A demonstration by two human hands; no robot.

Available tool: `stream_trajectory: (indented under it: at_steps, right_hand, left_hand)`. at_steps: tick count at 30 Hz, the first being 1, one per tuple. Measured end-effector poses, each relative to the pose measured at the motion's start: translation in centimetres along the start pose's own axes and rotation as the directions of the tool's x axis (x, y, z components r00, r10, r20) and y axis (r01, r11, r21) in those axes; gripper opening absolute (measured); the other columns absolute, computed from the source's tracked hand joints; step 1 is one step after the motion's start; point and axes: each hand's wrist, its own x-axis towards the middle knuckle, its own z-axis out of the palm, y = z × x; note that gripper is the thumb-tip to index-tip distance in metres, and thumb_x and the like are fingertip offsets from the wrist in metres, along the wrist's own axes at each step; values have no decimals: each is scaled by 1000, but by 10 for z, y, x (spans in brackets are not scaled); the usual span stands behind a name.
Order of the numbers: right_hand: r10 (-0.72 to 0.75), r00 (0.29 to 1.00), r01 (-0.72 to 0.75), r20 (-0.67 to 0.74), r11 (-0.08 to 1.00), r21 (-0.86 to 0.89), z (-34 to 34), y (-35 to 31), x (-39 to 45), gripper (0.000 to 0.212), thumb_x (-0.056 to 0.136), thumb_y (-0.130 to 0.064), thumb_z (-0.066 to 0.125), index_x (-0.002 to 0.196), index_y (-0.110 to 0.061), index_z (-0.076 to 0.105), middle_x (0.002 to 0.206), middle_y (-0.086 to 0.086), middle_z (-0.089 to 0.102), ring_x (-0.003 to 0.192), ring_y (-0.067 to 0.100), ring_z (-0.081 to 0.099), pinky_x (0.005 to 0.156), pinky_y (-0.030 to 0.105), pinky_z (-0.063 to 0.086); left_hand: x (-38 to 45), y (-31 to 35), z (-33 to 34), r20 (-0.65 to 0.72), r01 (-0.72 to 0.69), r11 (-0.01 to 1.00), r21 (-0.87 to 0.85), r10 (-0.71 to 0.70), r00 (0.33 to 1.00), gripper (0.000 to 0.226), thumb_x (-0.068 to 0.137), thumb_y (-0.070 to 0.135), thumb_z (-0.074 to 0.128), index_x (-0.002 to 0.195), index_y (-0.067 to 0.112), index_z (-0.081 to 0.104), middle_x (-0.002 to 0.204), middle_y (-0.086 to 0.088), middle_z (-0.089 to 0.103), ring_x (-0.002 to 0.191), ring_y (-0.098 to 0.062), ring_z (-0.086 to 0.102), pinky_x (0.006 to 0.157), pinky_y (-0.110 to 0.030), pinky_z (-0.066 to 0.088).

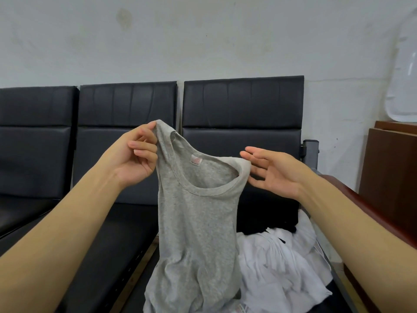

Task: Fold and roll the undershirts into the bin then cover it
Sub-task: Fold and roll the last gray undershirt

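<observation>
A grey undershirt hangs in front of me, neckline up, with a small pink label inside the collar. My left hand pinches its left shoulder strap and holds it high. My right hand is spread with straight fingers beside the right strap, which sags lower; the fingertips are at the strap or just touching it. The shirt's hem trails onto the seat. A heap of white undershirts lies on the seat to the right, with a black garment behind it.
A row of black padded bench seats stands against a white wall. A brown wooden armrest or desk edge runs along the right. A clear plastic lid leans on a brown cabinet at far right.
</observation>
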Motion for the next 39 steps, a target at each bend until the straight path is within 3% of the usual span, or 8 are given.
stream_trajectory:
  at_steps: [3, 7, 11, 15, 20, 26, 32, 39]
  right_hand:
    - [-10, 999, 14, 47, 995, -95, -2, -6, -4, 34, 97, -9, 63, 130, -14, 69, 122, 2, 76, 109, 19, 68, 94, 36, 55]
    - [-64, 989, 108, 136, 932, -346, -4, -9, -8, 28, 99, -5, 63, 123, -11, 74, 122, 8, 75, 106, 19, 62, 94, 34, 50]
    - [-53, 963, 196, 264, 811, -551, -7, -14, -15, 30, 98, -9, 68, 126, -16, 73, 122, 8, 75, 109, 19, 70, 93, 30, 56]
    - [-97, 947, 303, 305, 580, -756, -2, -14, -20, 27, 97, -10, 69, 121, -20, 75, 111, -4, 78, 106, 13, 73, 94, 29, 59]
    - [-173, 940, 341, 294, 487, -804, 3, -14, -18, 13, 99, -22, 69, 106, -21, 80, 99, -3, 79, 97, 15, 74, 88, 30, 61]
    - [-293, 908, 406, 300, 433, -805, 10, -21, -21, 16, 99, -35, 66, 92, -25, 77, 92, -6, 76, 91, 14, 72, 79, 26, 61]
    - [-278, 904, 427, 326, 511, -747, 13, -25, -27, 16, 97, -31, 70, 95, -17, 77, 94, 0, 77, 90, 17, 74, 79, 31, 63]
    - [-205, 933, 345, 296, 746, -569, 9, -27, -27, 21, 92, -21, 72, 106, -6, 78, 106, 10, 78, 96, 18, 73, 81, 26, 60]
  left_hand:
    - [0, 0, 0, -23, -15, 1000, 4, 15, 1000, 14, 97, 21, 60, 99, 19, 74, 59, 16, 52, 34, -5, 40, 35, -14, 32]
    - [-3, 0, 2, -34, -24, 1000, 15, 24, 999, 12, 96, 21, 61, 97, 20, 73, 59, 16, 52, 34, -5, 39, 34, -13, 31]
    - [-4, 2, 4, -45, -25, 999, 32, 26, 999, 15, 96, 22, 62, 90, 18, 74, 59, 16, 52, 34, -5, 40, 34, -13, 32]
    - [-7, 4, 5, -65, -3, 995, 104, 9, 998, 21, 97, 29, 65, 78, 20, 67, 66, 16, 55, 33, -4, 40, 32, -12, 33]
    - [-9, 4, 5, -119, 54, 957, 286, -20, 993, 18, 87, 34, 75, 85, 21, 62, 81, 13, 64, 32, -2, 39, 31, -8, 32]
    - [-9, 2, 8, -176, 98, 906, 412, -27, 984, 20, 84, 37, 76, 85, 19, 68, 93, 8, 71, 34, -1, 37, 34, -7, 35]
    - [-9, 1, 8, -168, 39, 881, 472, 46, 985, 12, 83, 27, 75, 90, 17, 73, 95, 7, 73, 40, -1, 37, 38, -7, 37]
    - [-9, 3, 5, -145, 28, 858, 512, 54, 988, 19, 78, 33, 79, 89, 22, 69, 85, 9, 60, 40, -1, 36, 37, -8, 34]
